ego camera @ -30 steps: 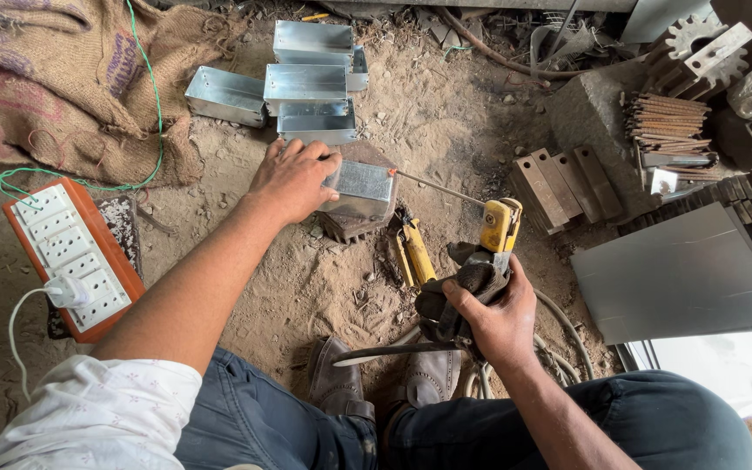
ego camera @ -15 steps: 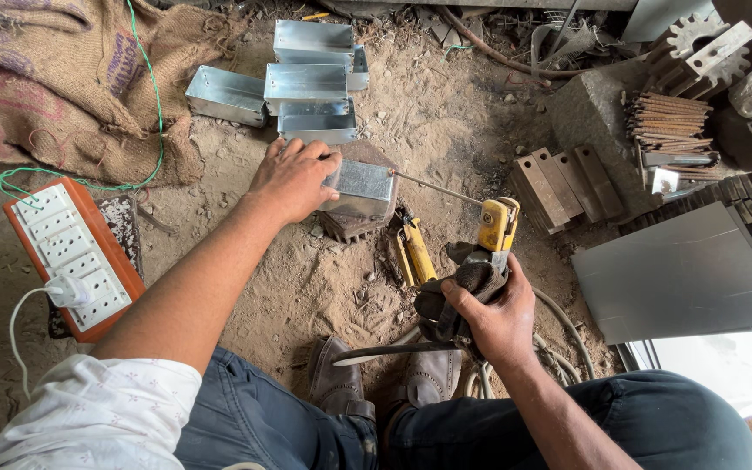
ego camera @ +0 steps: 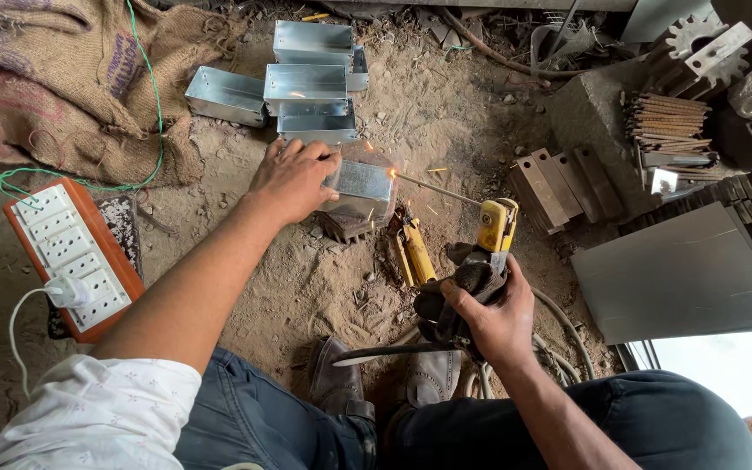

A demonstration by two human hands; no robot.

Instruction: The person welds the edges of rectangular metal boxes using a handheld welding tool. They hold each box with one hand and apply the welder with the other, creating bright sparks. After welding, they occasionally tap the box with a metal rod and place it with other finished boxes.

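Right now the person is crouching over the sandy floor, pressing the left hand (ego camera: 293, 178) down on a small galvanised metal box (ego camera: 360, 185) that is sitting on a dark block in the dirt. The fingers (ego camera: 319, 157) are lying flat and spread over the box's near-left top, with the fingertips reaching its upper edge; the rest of the box is sticking out to the right of them, bare. The right hand (ego camera: 489, 313) is wrapping tight around a yellow electrode holder (ego camera: 495, 228), padded with a dark rag, and the thin welding rod (ego camera: 435, 189) is running up and left from it until its tip is touching the box's right corner, where a bright spark is glowing and small sparks are scattering. So the box is lying between the two hands, under one and at rod's length from the other. More shiny metal boxes (ego camera: 306, 85) are lying just beyond it, and an orange socket board (ego camera: 67, 252) is lying off by the left elbow.
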